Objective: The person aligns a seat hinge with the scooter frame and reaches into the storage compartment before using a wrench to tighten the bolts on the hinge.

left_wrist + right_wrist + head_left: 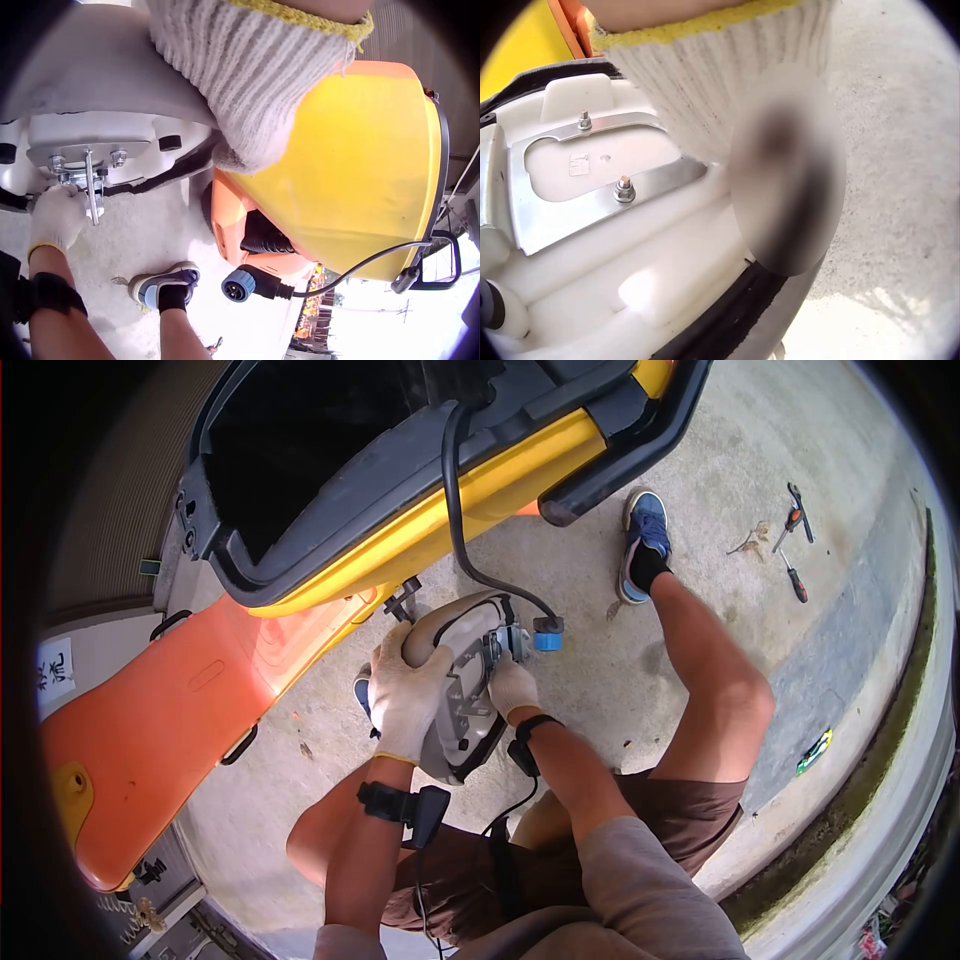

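A scooter-like seat (436, 752) is held on edge between the person's legs, its white plastic underside turned toward the right. In a white knit glove, my left hand (405, 685) grips the seat's padded rim, thumb over the underside. My right hand (513, 688), gloved alike, pinches the metal hinge bracket (91, 184) at the seat's end with curled fingers. Bolted to the underside is a silver metal plate (585, 210); a nut on a threaded stud (624, 187) shows there. A blurred patch hides part of the right hand in its wrist view.
A yellow vehicle body (400, 530) with a black open compartment looms ahead, beside an orange panel (180, 730). From it hangs a black cable ending in a blue connector (547, 641). A ratchet wrench (794, 515) and a screwdriver (796, 582) lie on the concrete.
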The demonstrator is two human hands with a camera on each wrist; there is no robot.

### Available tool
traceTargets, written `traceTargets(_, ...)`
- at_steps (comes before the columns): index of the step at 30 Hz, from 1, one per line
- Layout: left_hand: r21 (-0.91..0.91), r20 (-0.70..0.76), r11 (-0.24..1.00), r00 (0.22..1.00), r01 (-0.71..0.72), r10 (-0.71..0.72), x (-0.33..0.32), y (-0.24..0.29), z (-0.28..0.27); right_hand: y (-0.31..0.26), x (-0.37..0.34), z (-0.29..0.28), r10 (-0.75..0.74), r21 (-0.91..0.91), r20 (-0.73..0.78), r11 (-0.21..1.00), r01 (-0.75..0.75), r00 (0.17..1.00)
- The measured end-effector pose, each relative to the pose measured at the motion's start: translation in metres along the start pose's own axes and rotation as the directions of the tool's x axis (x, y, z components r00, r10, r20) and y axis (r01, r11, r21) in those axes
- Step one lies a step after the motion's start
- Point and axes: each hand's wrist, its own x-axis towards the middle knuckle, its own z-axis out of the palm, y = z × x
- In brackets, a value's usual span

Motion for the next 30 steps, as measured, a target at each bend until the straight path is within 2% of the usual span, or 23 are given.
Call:
traceTargets(4,0.053,0.005,0.998,1.000,0.028,-0.029,-0.004,0.014,-0.004,0.009,0.016,0.012,0.028,-0.020,0.030,0.999,-0.028,0.999)
traceTargets(5,0.047,0.007,0.999,1.000,0.028,-0.028,-0.005,0.014,-0.002,0.031,0.038,0.030,-0.317,-0.316,0.129,0.885,0.342,0.940)
traceTargets(6,0.052,-0.009,0.999,1.000,-0.007,0.007,-0.007,0.011,0.001,0.042,0.052,0.039,-0.568,-0.521,0.321,0.562,0.642,0.758)
traceTargets(7,0.058,-0.028,0.997,0.999,-0.043,0.044,-0.008,0.009,0.003,0.027,0.050,0.021,-0.569,-0.524,0.321,0.559,0.642,0.757)
traceTargets(8,0.055,-0.032,0.998,0.998,-0.043,0.045,-0.011,0.009,0.003,-0.002,0.038,-0.014,-0.257,-0.023,0.244,0.963,0.270,0.935)
traceTargets(9,0.057,-0.035,0.997,0.998,-0.056,0.058,-0.015,0.010,0.004,-0.031,0.026,-0.048,0.086,0.473,0.368,0.840,-0.266,0.926)
traceTargets(10,0.059,-0.040,0.996,0.997,-0.064,0.067,-0.019,0.010,0.005,-0.045,0.024,-0.071,0.112,0.700,0.512,0.520,-0.489,0.852)
traceTargets(11,0.056,-0.049,0.997,0.997,-0.056,0.059,-0.022,0.010,0.006,0.009,0.053,-0.049,0.105,0.695,0.516,0.528,-0.488,0.850)
traceTargets(12,0.069,-0.057,0.995,0.995,-0.074,0.077,-0.025,0.008,0.006,0.048,0.092,-0.018,-0.279,0.710,0.143,0.697,0.098,0.950)
traceTargets(13,0.083,-0.063,0.993,0.994,-0.089,0.095,-0.028,0.006,0.007,0.057,0.142,0.028,-0.672,0.486,-0.162,0.583,0.651,0.723)
traceTargets(14,0.069,-0.076,0.994,0.993,-0.086,0.092,-0.027,0.004,0.007,0.040,0.129,0.013,-0.678,0.492,-0.151,0.580,0.650,0.720)
traceTargets(15,0.070,-0.080,0.995,0.994,-0.075,0.081,-0.026,0.003,0.005,0.008,0.103,-0.022,-0.306,0.959,0.189,0.261,-0.109,0.933)
traceTargets(16,0.076,-0.069,0.994,0.995,-0.073,0.079,-0.025,0.003,0.003,-0.020,0.080,-0.052,-0.181,0.611,0.679,-0.398,-0.684,0.712)
traceTargets(17,0.080,-0.060,0.994,0.995,-0.074,0.079,-0.023,0.004,0.002,-0.030,0.072,-0.064,-0.182,0.611,0.682,-0.390,-0.689,0.708)
traceTargets(19,0.075,-0.057,0.995,0.996,-0.062,0.066,-0.020,0.001,0.000,-0.046,0.055,-0.078,-0.029,0.613,0.750,-0.345,-0.711,0.661)
traceTargets(20,0.074,-0.045,0.996,0.997,-0.056,0.059,-0.019,0.000,-0.001,-0.054,0.047,-0.084,0.044,0.636,0.736,-0.384,-0.669,0.675)
traceTargets(24,0.065,-0.032,0.998,0.999,-0.020,0.023,-0.020,0.002,-0.003,-0.031,0.046,-0.082,-0.044,0.583,0.739,-0.457,-0.671,0.672)
traceTargets(26,0.071,-0.045,0.997,0.998,-0.029,0.033,-0.021,0.005,-0.003,-0.016,0.034,-0.083,0.067,0.842,0.533,-0.137,-0.521,0.844)
traceTargets(27,0.068,-0.045,0.997,0.998,-0.036,0.039,-0.020,0.005,-0.001,-0.013,0.028,-0.085,0.066,0.846,0.526,-0.137,-0.515,0.848)
traceTargets(29,0.072,-0.039,0.996,0.998,-0.045,0.048,-0.017,0.003,0.001,-0.010,0.012,-0.088,0.215,0.796,0.449,0.343,-0.498,0.867)
traceTargets(30,0.070,-0.039,0.996,0.998,-0.048,0.051,-0.017,0.003,0.000,-0.001,0.005,-0.083,0.198,0.776,0.395,0.451,-0.441,0.897)
